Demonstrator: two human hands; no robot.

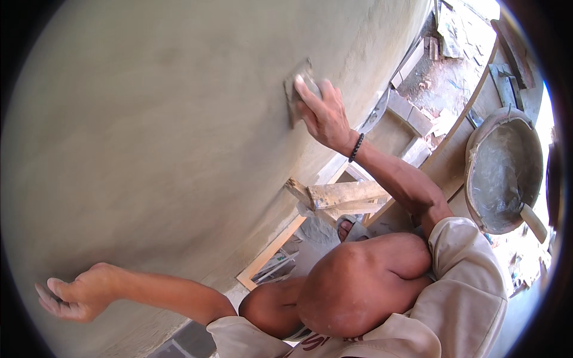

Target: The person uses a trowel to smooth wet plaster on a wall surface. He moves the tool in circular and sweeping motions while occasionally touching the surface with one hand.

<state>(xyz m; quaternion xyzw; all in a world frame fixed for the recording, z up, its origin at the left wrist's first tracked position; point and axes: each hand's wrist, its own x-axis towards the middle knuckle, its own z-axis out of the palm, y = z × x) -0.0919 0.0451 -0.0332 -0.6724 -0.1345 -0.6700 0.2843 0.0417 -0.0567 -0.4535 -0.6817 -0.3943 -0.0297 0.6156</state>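
Observation:
My right hand (322, 113), with a black beaded bracelet at the wrist, is closed around the handle of a plastering trowel (290, 100). The trowel's mortar-smeared plate lies against the grey-green plastered wall (167, 119). Around it the wall's surface looks damp and mostly smooth, with rougher patches toward the right. At the lower left, my left hand (83, 293) is held out close to the wall. Its fingers are loosely bent and apart, with nothing in them. Whether it touches the plaster I cannot tell.
A round mortar-coated basin (474, 173) stands at the right on wooden planks, a wooden handle (534, 222) sticking out over its rim. Behind it lies a flat tool (503, 88). Below my right arm is a wooden frame (346, 194). Blocks (412, 113) and rubble lie beyond.

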